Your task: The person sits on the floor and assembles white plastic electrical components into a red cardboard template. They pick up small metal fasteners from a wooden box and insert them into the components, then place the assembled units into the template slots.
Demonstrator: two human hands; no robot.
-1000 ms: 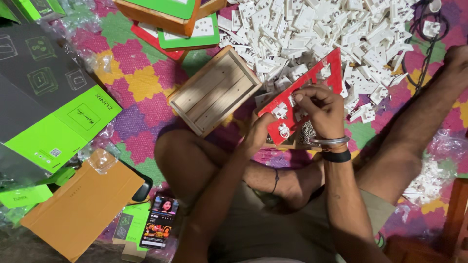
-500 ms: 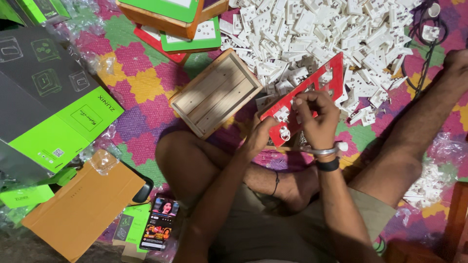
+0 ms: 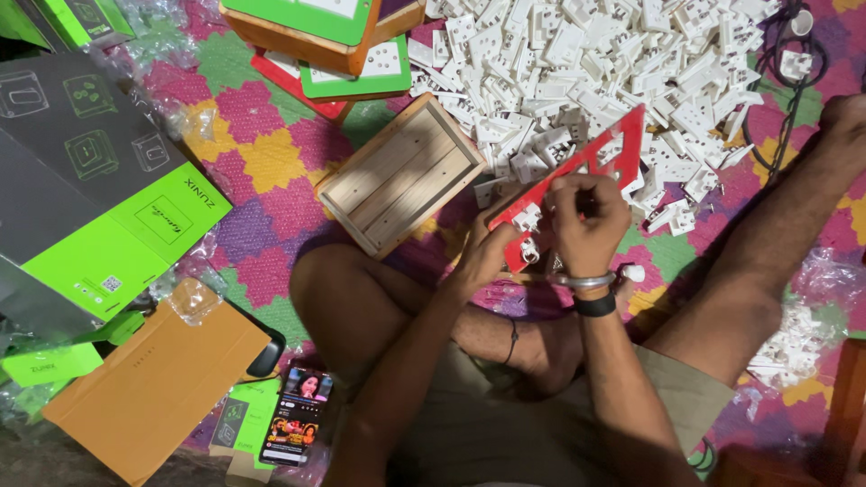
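Between both hands — red cut-out plate (image 3: 577,176), white sockets fitted

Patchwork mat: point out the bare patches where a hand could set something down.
Bare patchwork mat shows between the grey-and-green cartons and the shallow wooden tray. A smaller strip lies between the tray and the stacked boxes. The top right is crowded with the heap of white plastic socket parts; the near left holds a brown cardboard box and a phone.

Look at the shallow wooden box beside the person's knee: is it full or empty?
Empty: the wooden box lies open side up, its bare slatted bottom showing.
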